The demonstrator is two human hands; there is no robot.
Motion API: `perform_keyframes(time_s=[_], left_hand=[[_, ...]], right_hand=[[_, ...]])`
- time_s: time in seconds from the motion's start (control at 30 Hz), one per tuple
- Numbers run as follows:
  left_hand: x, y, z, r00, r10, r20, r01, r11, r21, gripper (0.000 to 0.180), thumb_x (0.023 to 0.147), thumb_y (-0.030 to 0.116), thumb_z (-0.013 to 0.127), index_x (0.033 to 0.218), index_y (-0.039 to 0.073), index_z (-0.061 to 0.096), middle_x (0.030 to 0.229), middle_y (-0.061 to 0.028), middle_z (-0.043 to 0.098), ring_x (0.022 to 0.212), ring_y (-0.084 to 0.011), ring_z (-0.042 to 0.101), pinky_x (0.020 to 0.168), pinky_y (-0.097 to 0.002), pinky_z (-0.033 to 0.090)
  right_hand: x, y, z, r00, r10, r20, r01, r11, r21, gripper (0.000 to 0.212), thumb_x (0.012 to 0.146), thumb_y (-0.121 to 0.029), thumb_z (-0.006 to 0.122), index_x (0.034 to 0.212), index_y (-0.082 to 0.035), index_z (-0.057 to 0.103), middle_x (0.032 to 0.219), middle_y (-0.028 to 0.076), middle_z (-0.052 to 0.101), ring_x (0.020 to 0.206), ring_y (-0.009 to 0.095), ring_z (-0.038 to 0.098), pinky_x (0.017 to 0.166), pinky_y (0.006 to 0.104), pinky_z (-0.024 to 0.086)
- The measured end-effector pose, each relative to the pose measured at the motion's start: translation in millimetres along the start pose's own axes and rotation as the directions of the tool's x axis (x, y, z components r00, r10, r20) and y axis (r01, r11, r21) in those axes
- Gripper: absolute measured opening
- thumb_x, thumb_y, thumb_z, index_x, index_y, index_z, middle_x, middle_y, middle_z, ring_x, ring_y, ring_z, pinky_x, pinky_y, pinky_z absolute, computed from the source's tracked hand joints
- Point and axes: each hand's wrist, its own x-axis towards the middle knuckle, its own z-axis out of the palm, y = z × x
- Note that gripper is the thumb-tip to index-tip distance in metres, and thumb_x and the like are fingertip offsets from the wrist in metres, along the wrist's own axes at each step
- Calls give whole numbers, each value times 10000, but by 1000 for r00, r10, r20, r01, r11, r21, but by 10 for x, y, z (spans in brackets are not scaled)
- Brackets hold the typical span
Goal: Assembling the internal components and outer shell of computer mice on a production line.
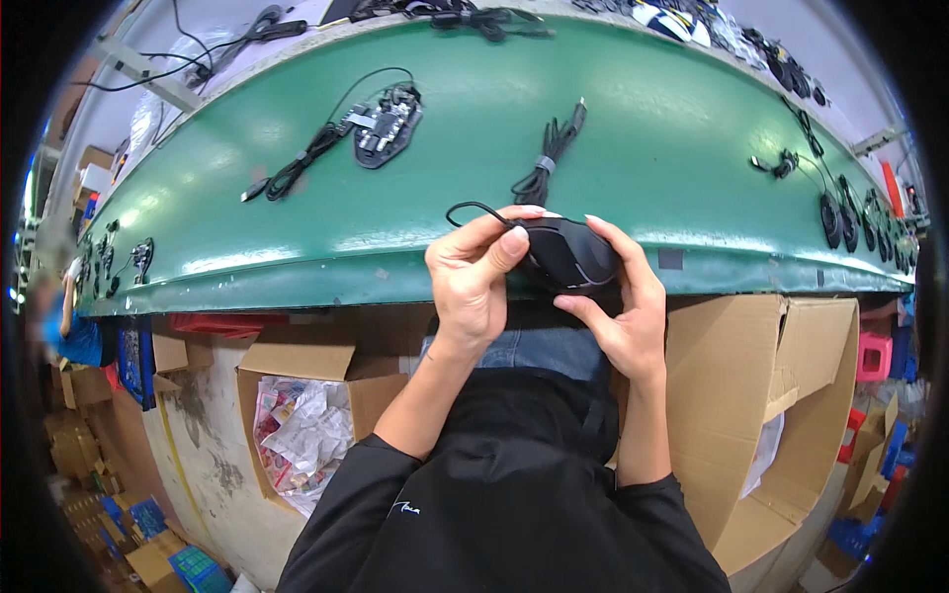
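A black computer mouse (568, 255) is held up between my two hands, just over the near edge of the green bench. My left hand (476, 272) pinches it at the cable end with thumb and forefinger. My right hand (633, 301) grips its other end, fingers over the top and thumb below. The mouse's cable loops out past my left fingers, and a tied cable bundle (544, 163) with a plug lies just beyond on the bench. Farther left rests an opened mouse base (388, 127) with its circuit board showing, joined to another bundled cable (301, 163).
The green bench (474, 89) curves across in front of me. More mice (840, 217) with cables lie along its right end, and partial assemblies (143, 259) at its left. Below stand cardboard boxes, one with crumpled paper (311, 435), another open (722, 395). A person in blue (74, 331) is far left.
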Motion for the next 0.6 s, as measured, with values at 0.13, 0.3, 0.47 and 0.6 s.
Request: perform_keyframes(time_s=[0.13, 0.3, 0.47, 0.6], left_hand=[[110, 87, 6, 996, -58, -61, 60, 998, 33, 262, 931, 111, 671, 1112, -79, 684, 1047, -149, 712, 924, -161, 665, 867, -264, 512], [391, 417, -61, 990, 114, 83, -140, 739, 659, 311, 957, 185, 644, 1200, -8, 661, 1099, -136, 717, 978, -188, 696, 867, -277, 514], [759, 778, -717, 905, 265, 334, -253, -298, 921, 453, 883, 254, 686, 1242, -7, 595, 1227, -245, 606, 1187, -369, 549, 1009, -420, 450], [680, 670, -973, 932, 142, 334, -243, -441, 864, 545, 898, 317, 670, 1280, -46, 530, 1231, -300, 563, 1174, -412, 537, 1021, -454, 435]], right_hand=[[48, -125, 63, 999, 42, -25, -39, 993, 109, 657, 702, 3, 842, 1289, 30, 550, 1191, 118, 638, 1121, 190, 610, 990, 335, 474], [611, -239, -431, 902, 30, -431, 47, 985, 167, 582, 800, -103, 810, 1287, 73, 544, 1121, 110, 647, 1031, 176, 627, 928, 308, 485], [975, 471, -1450, 727, 360, -585, -345, 928, 142, 634, 831, -285, 792, 1291, 85, 559, 1048, 109, 670, 939, 175, 641, 846, 315, 501], [948, 542, -1205, 743, -188, -642, -575, 312, -756, 458, 831, -338, 755, 1154, -21, 690, 1086, 156, 688, 1006, 303, 633, 898, 406, 485]])
